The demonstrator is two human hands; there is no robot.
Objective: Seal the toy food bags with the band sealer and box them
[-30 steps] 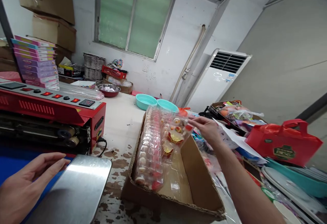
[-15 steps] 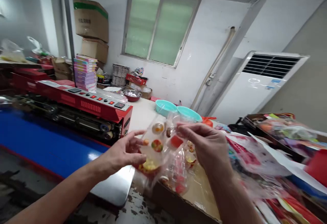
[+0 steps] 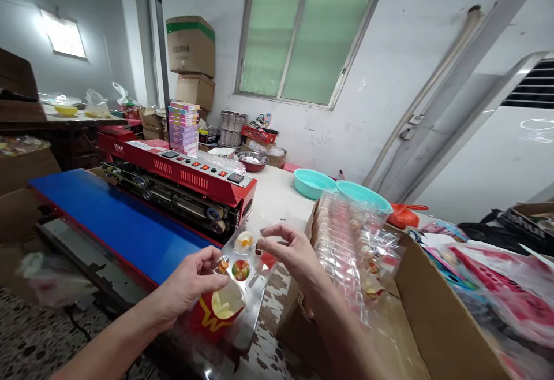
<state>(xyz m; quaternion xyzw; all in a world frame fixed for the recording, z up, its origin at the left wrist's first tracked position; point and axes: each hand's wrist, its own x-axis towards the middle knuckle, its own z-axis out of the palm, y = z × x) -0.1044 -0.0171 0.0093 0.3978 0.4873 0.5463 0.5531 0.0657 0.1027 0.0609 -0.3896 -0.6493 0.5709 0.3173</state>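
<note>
A clear plastic pack of toy food (image 3: 240, 270) is tilted in front of me, with a fried egg, a round red-and-green piece and a red carton of yellow fries showing. My left hand (image 3: 190, 285) grips its left edge, thumb on top and fingers curled. At the upper right edge, my right hand (image 3: 296, 253) has its thumb and bent forefinger on the plastic. Beside my right forearm, an open cardboard box (image 3: 418, 287) holds a row of similar clear packs (image 3: 340, 247), standing close together.
A red machine (image 3: 182, 172) with a blue conveyor belt (image 3: 116, 224) runs along the left. Two turquoise basins (image 3: 314, 183) stand on the white table (image 3: 281, 198) behind. Plastic bags and printed sheets (image 3: 497, 276) lie piled at the right. Stacked cartons (image 3: 190, 51) stand by the wall.
My view has swung left and down. The pack has moved from over the box's edge to beside the belt's end, and the box's row of packs is now visible.
</note>
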